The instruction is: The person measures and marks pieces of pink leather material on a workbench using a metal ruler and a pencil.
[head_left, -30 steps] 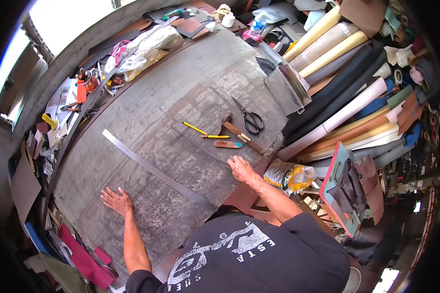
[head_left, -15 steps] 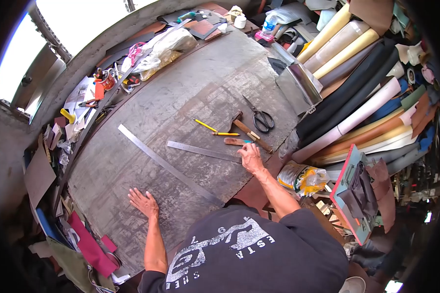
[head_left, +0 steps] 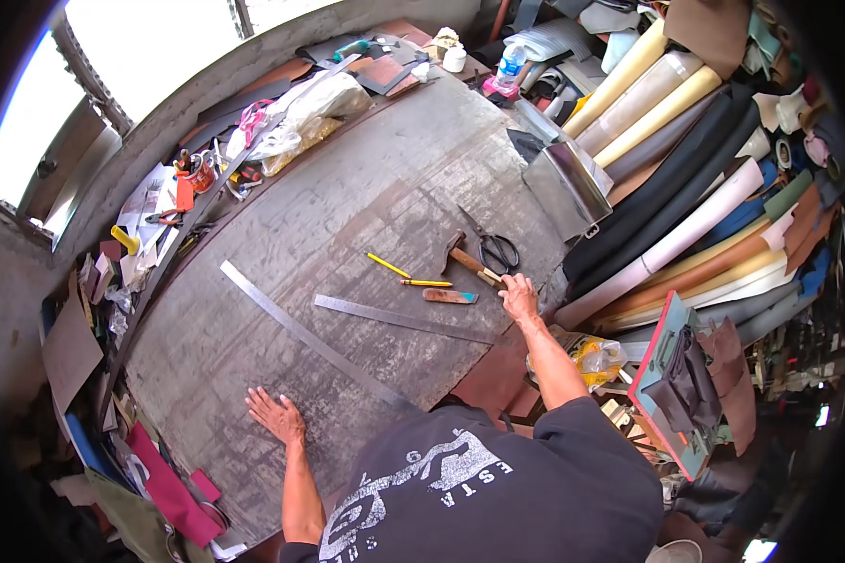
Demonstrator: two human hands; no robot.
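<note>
My left hand (head_left: 277, 416) lies flat on the worn dark tabletop (head_left: 207, 366), fingers spread, holding nothing. At the right side of the table, my right hand (head_left: 519, 298) has its fingers closed around the end of the wooden handle of a hammer (head_left: 468, 257). The hammer's head points away to the left. Just left of that hand lies a short flat brown tool (head_left: 449, 296) with a teal end. Black-handled scissors (head_left: 498, 251) rest beyond the hammer. Two yellow pencils (head_left: 387, 265) lie to the left. Nearer me are a short metal ruler (head_left: 394, 317) and a longer one (head_left: 300, 328).
Rolls of material (head_left: 667, 235) are stacked along the right. A plastic bag (head_left: 599, 358) and a red-edged board (head_left: 662, 385) stand by my right arm. Scraps, bags and a tin of tools (head_left: 197, 174) line the far edge. A folded metal sheet (head_left: 563, 188) sits at the right edge.
My right hand has left the teal-ended brown tool and moved right onto the hammer handle. My left hand stays flat. The view has tilted slightly.
</note>
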